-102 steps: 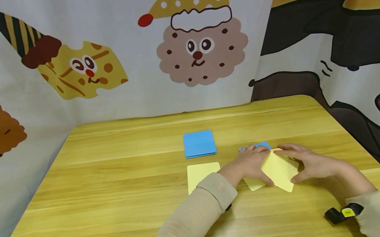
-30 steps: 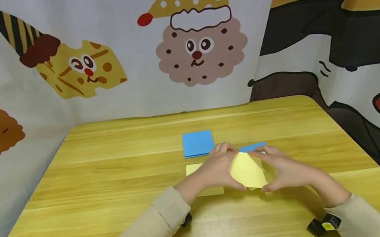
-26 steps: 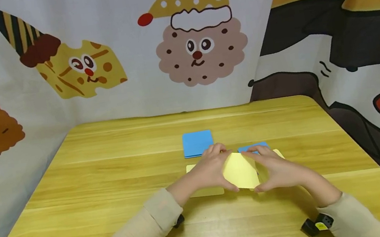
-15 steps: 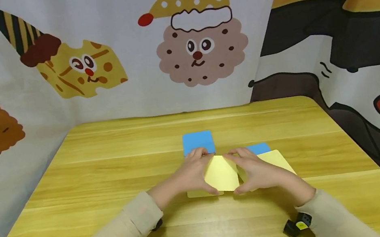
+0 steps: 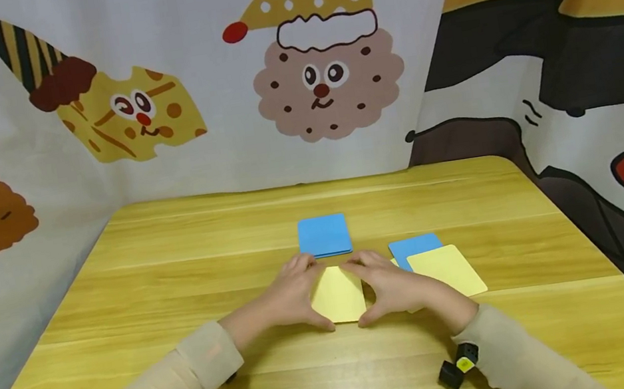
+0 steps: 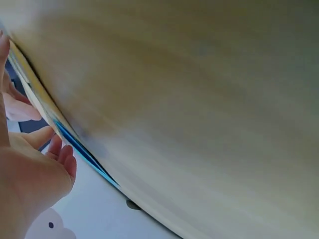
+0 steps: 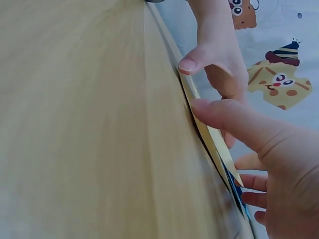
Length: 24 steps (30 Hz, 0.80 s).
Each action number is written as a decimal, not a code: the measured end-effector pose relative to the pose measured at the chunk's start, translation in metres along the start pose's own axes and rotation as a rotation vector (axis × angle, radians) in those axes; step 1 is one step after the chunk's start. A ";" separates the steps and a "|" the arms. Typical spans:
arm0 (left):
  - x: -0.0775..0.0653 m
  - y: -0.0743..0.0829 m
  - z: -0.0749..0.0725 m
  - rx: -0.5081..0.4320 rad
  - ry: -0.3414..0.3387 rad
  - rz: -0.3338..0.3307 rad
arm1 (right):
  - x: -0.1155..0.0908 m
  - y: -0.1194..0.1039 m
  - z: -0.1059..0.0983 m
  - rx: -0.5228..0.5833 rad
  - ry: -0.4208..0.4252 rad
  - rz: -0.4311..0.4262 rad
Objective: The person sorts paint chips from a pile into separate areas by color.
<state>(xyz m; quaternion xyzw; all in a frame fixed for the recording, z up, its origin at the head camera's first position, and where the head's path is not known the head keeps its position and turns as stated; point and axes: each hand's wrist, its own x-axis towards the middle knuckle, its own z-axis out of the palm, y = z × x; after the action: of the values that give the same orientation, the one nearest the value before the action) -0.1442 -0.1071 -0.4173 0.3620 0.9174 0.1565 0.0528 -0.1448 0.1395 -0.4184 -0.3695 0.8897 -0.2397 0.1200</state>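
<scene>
In the head view my left hand [image 5: 287, 295] and right hand [image 5: 393, 284] hold a yellow square card [image 5: 338, 298] between them by its left and right edges. Each thumb is at the near corner, and the fingers curl at the far corner. The card covers the spot where another yellow card lay, and that one is hidden beneath it. Just behind it lies a stack of blue square cards [image 5: 324, 235]. In the right wrist view the right thumb [image 7: 219, 112] rests at the card's edge, close over the table, facing the left thumb [image 7: 189, 64].
To the right of my right hand, a loose yellow card [image 5: 449, 270] overlaps a blue card [image 5: 414, 246], with a bit of another yellow card under them. They lie on a wooden table [image 5: 174, 242]. A cartoon-printed cloth [image 5: 222, 161] hangs behind its far edge.
Both hands have carried the yellow card leftward from the loose cards at the right to the front of the blue stack. The loose blue and yellow cards are uncovered now.
</scene>
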 end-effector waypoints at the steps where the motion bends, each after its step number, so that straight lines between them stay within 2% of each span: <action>1: -0.001 -0.001 0.001 0.004 -0.003 0.001 | 0.001 0.000 0.001 -0.004 -0.007 -0.002; 13: -0.006 -0.008 0.003 -0.048 -0.029 -0.006 | 0.009 0.003 0.003 -0.044 -0.039 -0.033; 20: -0.007 -0.006 0.000 -0.048 -0.057 -0.015 | 0.006 0.003 0.001 -0.038 -0.046 -0.043; 24: -0.006 -0.005 -0.001 -0.044 -0.048 -0.025 | 0.001 0.005 0.000 -0.025 -0.042 -0.032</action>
<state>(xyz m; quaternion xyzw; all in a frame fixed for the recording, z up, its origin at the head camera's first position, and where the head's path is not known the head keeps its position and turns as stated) -0.1433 -0.1151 -0.4187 0.3528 0.9167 0.1674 0.0849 -0.1482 0.1422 -0.4205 -0.3903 0.8838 -0.2228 0.1302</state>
